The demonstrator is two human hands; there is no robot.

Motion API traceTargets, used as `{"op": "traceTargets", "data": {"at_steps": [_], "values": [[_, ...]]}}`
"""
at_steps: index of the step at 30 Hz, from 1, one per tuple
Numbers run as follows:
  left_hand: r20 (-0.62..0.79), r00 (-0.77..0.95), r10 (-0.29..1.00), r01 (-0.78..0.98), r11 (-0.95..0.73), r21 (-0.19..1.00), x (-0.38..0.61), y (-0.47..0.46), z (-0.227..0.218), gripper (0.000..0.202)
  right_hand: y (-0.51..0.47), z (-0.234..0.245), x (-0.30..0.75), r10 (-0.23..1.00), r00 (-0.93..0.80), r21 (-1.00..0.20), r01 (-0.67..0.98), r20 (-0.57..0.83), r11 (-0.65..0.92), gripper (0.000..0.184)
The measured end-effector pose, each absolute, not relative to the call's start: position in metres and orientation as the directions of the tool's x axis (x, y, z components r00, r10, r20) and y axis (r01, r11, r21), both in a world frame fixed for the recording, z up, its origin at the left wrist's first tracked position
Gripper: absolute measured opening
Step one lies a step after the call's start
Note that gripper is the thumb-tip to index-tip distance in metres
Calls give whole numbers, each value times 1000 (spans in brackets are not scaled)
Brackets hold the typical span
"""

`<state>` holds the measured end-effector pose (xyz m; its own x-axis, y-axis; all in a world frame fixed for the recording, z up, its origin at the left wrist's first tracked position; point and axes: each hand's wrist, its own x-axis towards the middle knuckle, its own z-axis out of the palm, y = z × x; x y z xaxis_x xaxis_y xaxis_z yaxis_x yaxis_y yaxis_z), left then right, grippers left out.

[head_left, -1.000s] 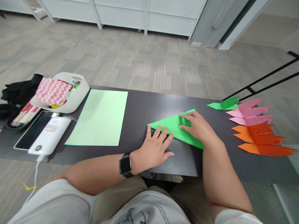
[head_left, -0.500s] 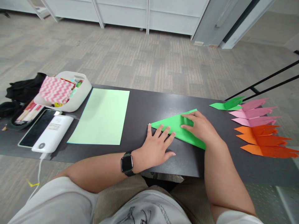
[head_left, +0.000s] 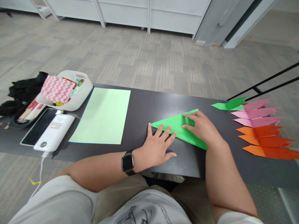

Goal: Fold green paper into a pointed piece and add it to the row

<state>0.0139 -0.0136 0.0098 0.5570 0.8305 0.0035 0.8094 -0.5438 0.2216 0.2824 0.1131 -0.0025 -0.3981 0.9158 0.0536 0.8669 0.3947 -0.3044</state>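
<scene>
A sheet of green paper [head_left: 173, 122], folded into a long triangle, lies on the dark table with its sharp tip to the left. My left hand [head_left: 156, 146] rests flat with fingers spread, its fingertips on the lower left edge of the folded paper. On the right part of the paper sits my right hand [head_left: 202, 127], thumb and index finger apart with green paper showing between them; its other fingers are partly hidden. The paper's right end is covered by this hand and wrist.
Left of the folded paper lies a stack of pale green sheets [head_left: 100, 116]. Beyond it are a white basket [head_left: 81, 93], a phone [head_left: 38, 127] and a white power bank [head_left: 54, 132] with a cable. Folded paper planes, green [head_left: 227, 105], pink [head_left: 252, 113] and orange [head_left: 259, 140], line the right side.
The whole view has shifted very slightly. Both hands and the folded green paper keep practically the same places relative to each other.
</scene>
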Motion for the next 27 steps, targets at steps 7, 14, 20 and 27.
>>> {"op": "traceTargets", "data": {"at_steps": [7, 14, 20, 27], "values": [[-27, 550, 835, 813, -528, 245, 11, -11, 10, 84, 113, -1, 281, 919, -392, -310, 869, 44, 385, 50], [6, 481, 877, 862, -473, 182, 12, -13, 17, 94, 113, -1, 283, 917, -397, -325, 862, 45, 389, 49], [45, 570, 821, 807, -569, 158, 12, -12, 22, 83, 113, -2, 283, 914, -402, -321, 860, 49, 395, 48], [8, 576, 817, 800, -566, 198, 12, -12, 13, 83, 114, -4, 286, 911, -410, -310, 862, 42, 402, 50]]}}
